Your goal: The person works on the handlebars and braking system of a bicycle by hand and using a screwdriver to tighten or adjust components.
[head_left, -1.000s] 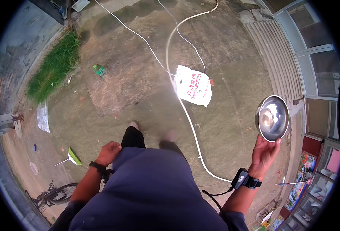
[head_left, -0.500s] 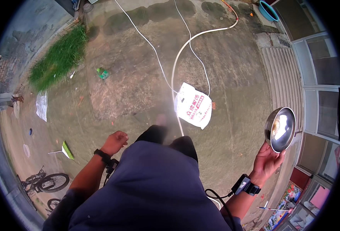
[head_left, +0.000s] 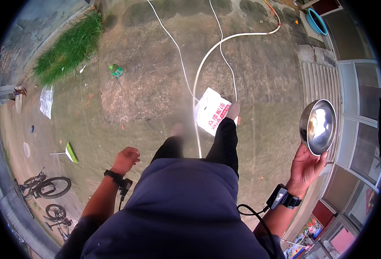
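Note:
A shiny steel bowl (head_left: 324,129) is held out at the far right by my right hand (head_left: 306,169), whose fingers grip its near edge. The bowl is tilted, so its inside shows; a bright reflection lies across it. My left hand (head_left: 126,161) hangs at my left side with loosely curled fingers and nothing visible in them. On the ground ahead, a white plastic bag with red print (head_left: 213,110) lies partly under or behind my right foot (head_left: 233,111); which of these, I cannot tell.
A pale hose (head_left: 203,60) and two thin white cords (head_left: 173,43) run along the ground. To the left are a green bottle (head_left: 116,70), grass (head_left: 71,47), a green broom (head_left: 71,152) and bicycles (head_left: 54,187). Ridged paving (head_left: 320,86) and a blue basin (head_left: 316,21) line the right.
My right leg has swung forward over the bag. The bowl, still in my right hand, sits slightly higher in view. My left hand has barely moved.

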The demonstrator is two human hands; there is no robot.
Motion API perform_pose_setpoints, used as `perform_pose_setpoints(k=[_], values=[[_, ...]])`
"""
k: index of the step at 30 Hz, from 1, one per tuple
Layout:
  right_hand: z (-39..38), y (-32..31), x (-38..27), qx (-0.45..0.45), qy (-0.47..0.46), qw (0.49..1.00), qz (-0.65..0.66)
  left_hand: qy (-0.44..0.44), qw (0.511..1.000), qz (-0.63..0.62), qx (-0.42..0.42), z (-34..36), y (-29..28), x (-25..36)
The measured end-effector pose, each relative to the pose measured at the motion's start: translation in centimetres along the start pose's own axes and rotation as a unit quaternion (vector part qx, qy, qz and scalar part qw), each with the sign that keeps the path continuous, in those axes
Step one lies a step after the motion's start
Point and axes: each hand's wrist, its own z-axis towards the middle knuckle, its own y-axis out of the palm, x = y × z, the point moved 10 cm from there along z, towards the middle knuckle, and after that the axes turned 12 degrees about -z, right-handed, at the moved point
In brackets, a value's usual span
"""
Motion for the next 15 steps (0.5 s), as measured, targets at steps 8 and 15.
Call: perform_pose_setpoints(k=[8,15], values=[[6.5,-2.4,-1.9,-0.044,0.0,0.999,0.022,-0.007,0.998,-0.039,0.053,-4.0,7.0,-3.8],[11.2,-13.8,-5.9,-0.064,0.024,0.997,0.032,0.012,0.996,-0.056,0.073,-7.7,20.1,-5.6]])
